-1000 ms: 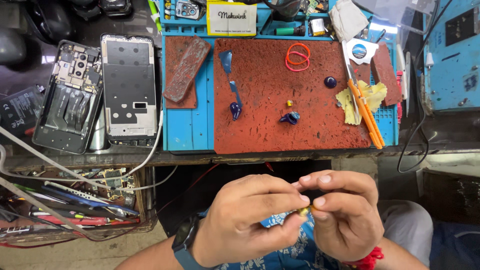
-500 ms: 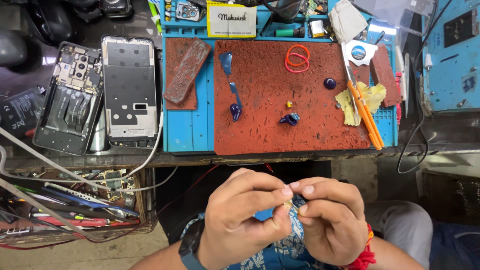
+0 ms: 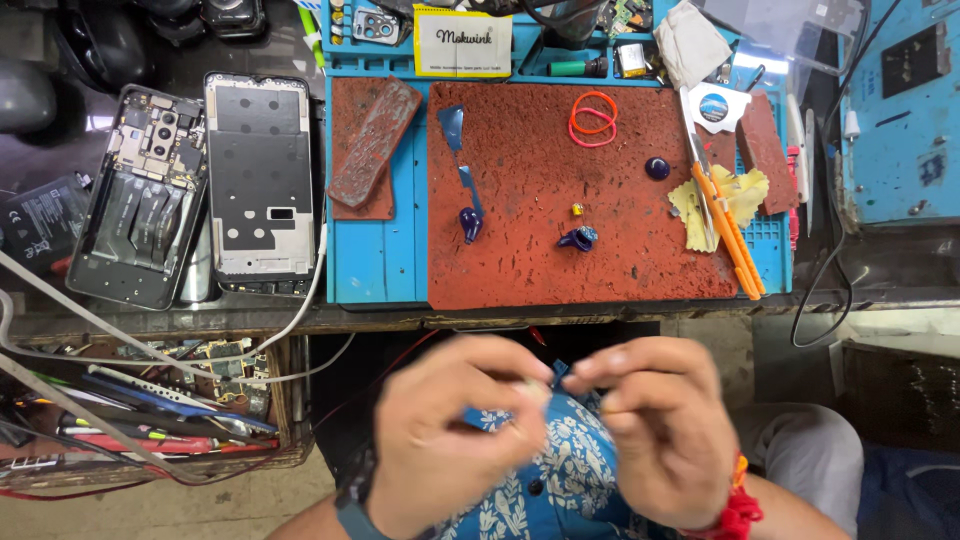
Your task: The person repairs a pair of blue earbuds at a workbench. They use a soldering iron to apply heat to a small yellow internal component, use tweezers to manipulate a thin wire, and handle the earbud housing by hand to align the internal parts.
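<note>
your left hand and right hand meet near your lap, below the bench edge, fingertips pinched narrow on a small pale part, too blurred to identify. the red mat lies farther off.

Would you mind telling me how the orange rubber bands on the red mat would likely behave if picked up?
The orange rubber bands are thin loops, so they would probably be floppy and very light. They lie flat on the rough red mat, so they seem unlikely to roll, though lifting one may drag the overlapping other.
</note>
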